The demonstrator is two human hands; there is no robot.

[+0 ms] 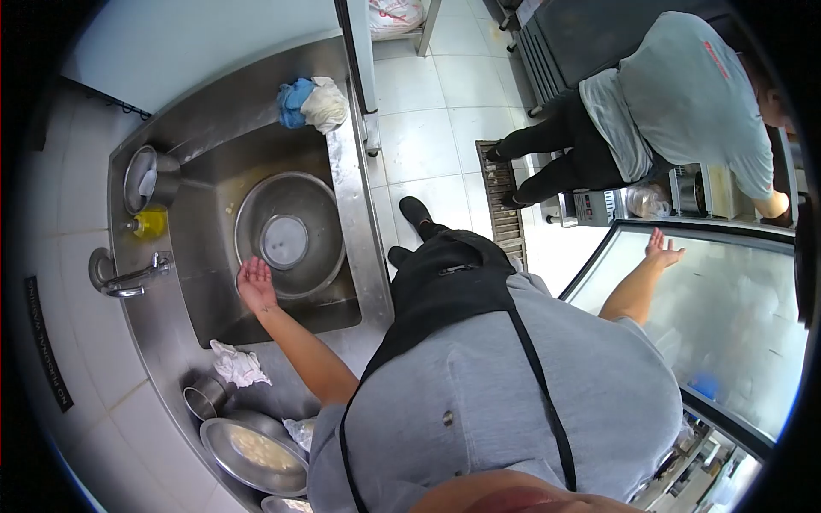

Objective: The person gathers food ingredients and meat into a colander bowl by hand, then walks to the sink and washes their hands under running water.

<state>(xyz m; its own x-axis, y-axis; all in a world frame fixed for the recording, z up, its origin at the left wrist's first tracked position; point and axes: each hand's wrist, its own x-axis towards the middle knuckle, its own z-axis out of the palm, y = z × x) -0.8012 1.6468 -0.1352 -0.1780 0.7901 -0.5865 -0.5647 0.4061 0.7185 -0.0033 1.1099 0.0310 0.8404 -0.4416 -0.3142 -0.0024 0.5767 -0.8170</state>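
My left hand (256,284) is over the sink (201,205), palm up with fingers stretched out, next to the near-left rim of a large steel basin (312,201). I cannot tell whether it touches the rim. A paler round area shows at the basin's bottom. Off to the right, my right hand (663,250) is raised with its fingers apart, holding nothing. Behind it is a dark-framed glass door (727,316); contact between them is unclear. On the sink's left edge are a tap (137,278), a metal pot (150,179) and a bottle of yellow liquid (151,224).
Blue (295,103) and white cloths (326,105) lie on the far sink edge, another white cloth (239,364) on the near edge. A metal bowl of pale pieces (256,453) stands below. At upper right, a co-worker (684,94) bends near a floor drain grate (500,188).
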